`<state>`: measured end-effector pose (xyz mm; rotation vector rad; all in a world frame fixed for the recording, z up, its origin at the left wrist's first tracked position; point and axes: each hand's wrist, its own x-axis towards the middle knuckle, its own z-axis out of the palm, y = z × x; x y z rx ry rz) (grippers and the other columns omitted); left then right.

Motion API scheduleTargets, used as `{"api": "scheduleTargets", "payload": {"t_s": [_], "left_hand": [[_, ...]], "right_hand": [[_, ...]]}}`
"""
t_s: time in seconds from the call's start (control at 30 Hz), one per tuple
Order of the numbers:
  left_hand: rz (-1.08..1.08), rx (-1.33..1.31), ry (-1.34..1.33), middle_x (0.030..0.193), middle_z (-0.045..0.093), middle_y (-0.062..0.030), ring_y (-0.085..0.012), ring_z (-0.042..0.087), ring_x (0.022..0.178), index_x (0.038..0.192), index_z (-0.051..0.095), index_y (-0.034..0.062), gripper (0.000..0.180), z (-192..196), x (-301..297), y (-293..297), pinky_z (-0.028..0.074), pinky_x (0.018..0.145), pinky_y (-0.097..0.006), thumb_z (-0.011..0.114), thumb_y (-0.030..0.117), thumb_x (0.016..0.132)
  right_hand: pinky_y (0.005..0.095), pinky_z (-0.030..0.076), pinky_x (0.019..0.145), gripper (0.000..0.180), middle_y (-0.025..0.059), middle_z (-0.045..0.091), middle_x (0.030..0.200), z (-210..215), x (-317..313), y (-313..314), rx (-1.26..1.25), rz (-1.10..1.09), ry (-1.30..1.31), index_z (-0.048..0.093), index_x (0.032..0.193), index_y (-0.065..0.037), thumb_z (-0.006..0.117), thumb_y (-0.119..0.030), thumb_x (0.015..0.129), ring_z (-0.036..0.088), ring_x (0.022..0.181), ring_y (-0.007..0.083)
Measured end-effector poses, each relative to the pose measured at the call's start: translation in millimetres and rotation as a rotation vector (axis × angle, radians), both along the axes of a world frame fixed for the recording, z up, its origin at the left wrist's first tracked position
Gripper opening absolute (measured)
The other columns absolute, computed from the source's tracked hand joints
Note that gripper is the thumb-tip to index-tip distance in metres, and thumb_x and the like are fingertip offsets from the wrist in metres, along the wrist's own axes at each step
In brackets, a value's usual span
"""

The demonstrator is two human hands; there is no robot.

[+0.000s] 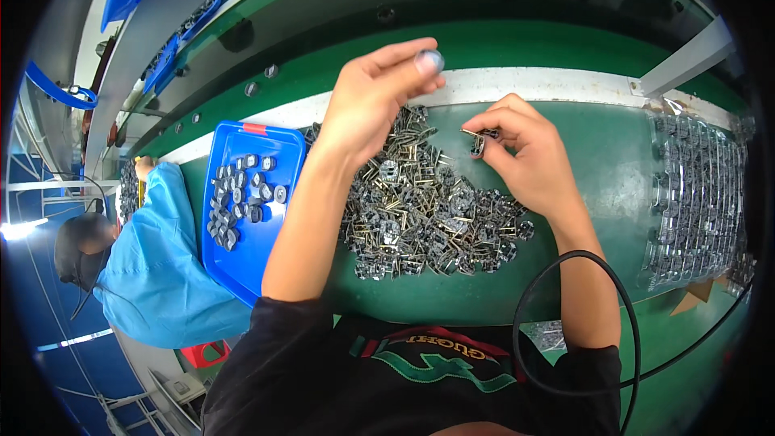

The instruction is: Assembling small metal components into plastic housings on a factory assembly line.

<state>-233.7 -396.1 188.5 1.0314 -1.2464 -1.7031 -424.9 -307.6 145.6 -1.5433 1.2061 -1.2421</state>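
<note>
The left hand [375, 101] is pinching a blurred, rounded grey piece [431, 60]; the right hand [523, 149] is holding a small pinned metal part [477, 147], fingertips only, near the silvery heap of pinned parts [428, 214]. If that pinch is slackening, the part could be getting lost there. The rectangular blue plastic tray [260, 262] is holding dark-grey cap-like pieces [239, 210].

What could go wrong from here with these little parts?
The small rounded part held at the tips of the left hand might slip and drop. If the small metal part falls from the right hand, it could get lost among the nearby pile of pieces. The black cable, looping across the right forearm in this view, may snag.
</note>
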Motion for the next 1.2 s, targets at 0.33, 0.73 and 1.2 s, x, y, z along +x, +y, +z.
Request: {"api": "scheduleTargets", "payload": {"t_s": [0.33, 0.73, 1.2], "left_hand": [[0.122, -0.259, -0.189, 0.101, 0.061, -0.0067, -0.0052, 0.058, 0.075, 0.118, 0.064, -0.0022, 0.042, -21.5, 17.0, 65.4, 0.051, 0.067, -0.02, 0.074, -0.009, 0.078], [0.033, -0.333, -0.202, 0.104, 0.065, -0.0081, -0.0106, 0.064, 0.088, 0.119, 0.062, -0.004, 0.044, -22.3, 18.7, 72.0, 0.054, 0.076, -0.021, 0.071, -0.015, 0.077], [-0.015, -0.216, -0.244, 0.101, 0.068, -0.0081, -0.0088, 0.065, 0.084, 0.118, 0.063, -0.0034, 0.041, -15.9, 11.7, 83.0, 0.055, 0.075, -0.022, 0.071, -0.012, 0.079]], "right_hand": [[0.0332, 0.052, 0.067, 0.031, 0.0048, 0.056, 0.087, 8.2, 1.8, 2.4, -0.42, -0.059, 0.71, 0.068, 0.103, -0.005, 0.065, 0.004, 0.073, 0.062, 0.08, 0.0212], [0.0248, 0.054, 0.071, 0.021, 0.007, 0.064, 0.094, 15.0, 12.9, 7.9, 0.026, -0.021, -0.21, 0.07, 0.102, 0.003, 0.068, 0.01, 0.082, 0.065, 0.081, 0.0137], [0.027, 0.053, 0.065, 0.019, 0.0097, 0.067, 0.095, 15.2, 27.5, 10.4, -0.306, -0.159, 0.079, 0.074, 0.091, 0.001, 0.076, 0.01, 0.074, 0.066, 0.083, 0.0164]]}}
